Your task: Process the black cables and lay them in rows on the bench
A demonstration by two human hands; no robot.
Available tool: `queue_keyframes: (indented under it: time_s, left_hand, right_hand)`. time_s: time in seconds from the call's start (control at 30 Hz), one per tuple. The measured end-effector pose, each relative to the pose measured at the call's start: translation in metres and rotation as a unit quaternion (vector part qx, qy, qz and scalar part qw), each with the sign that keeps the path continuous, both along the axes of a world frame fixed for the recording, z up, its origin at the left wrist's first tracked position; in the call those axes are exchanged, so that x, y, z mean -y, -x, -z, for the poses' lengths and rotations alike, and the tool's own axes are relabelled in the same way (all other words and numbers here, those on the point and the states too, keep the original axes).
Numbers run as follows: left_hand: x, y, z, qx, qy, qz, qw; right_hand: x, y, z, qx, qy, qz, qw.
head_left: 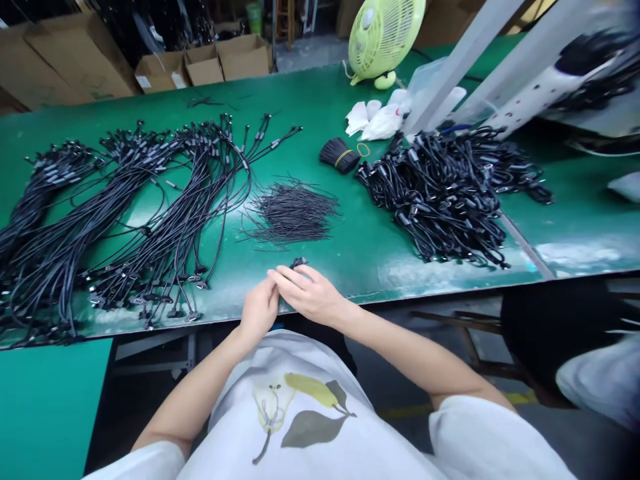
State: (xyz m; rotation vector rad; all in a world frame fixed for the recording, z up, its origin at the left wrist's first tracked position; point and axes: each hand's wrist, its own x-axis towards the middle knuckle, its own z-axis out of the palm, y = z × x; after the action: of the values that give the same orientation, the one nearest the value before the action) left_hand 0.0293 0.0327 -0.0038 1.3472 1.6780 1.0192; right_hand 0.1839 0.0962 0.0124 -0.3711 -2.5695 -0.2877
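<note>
At the table's front edge my left hand (260,307) and my right hand (311,293) meet, fingers closed together. Between them is a black cable (299,262), mostly covered by my fingers; only a dark end shows beyond my right hand. Just past my hands lies a loose pile of short black twist ties (295,212). Long black cables (185,213) with connectors on both ends are spread in bunches to the left. On the right is a heap of bundled black cables (440,193).
A banded bundle of black ties (339,157) lies behind the loose pile, beside a yellow rubber band (363,150). Crumpled white packets (383,123) and a green fan (385,37) stand farther back. Grey posts (463,63) rise at the right. Cardboard boxes (245,57) sit beyond the table.
</note>
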Motion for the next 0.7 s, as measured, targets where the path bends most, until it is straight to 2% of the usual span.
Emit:
queue_keyframes:
  time_s: [0.1,0.2,0.33,0.4,0.47,0.6,0.7]
  left_hand:
    - [-0.003,0.006,-0.004,-0.005,0.022,0.053,0.998]
    - [0.0,0.011,-0.015,0.113,0.089,0.1,0.984]
    - [0.014,0.017,-0.031,0.294,0.152,0.149,0.932]
    - [0.021,0.017,-0.034,0.344,0.194,0.166,0.904]
    - [0.024,0.013,-0.032,0.344,0.217,0.16,0.899]
    - [0.019,0.001,-0.021,0.312,0.226,0.115,0.916]
    - [0.012,-0.006,-0.016,0.316,0.255,0.108,0.907]
  right_hand:
    - [-0.004,0.003,-0.006,0.069,-0.032,-0.021,0.997]
    - [-0.003,0.001,-0.015,0.068,-0.034,-0.047,0.996]
    - [0.006,-0.003,-0.028,0.005,-0.034,-0.097,0.995]
    - [0.01,-0.007,-0.029,-0.003,-0.035,-0.111,0.993]
    - [0.013,-0.011,-0.027,0.008,-0.037,-0.116,0.993]
    - [0.019,-0.019,-0.023,0.064,-0.049,-0.099,0.992]
    - [0.022,-0.021,-0.026,0.083,-0.073,-0.091,0.99]
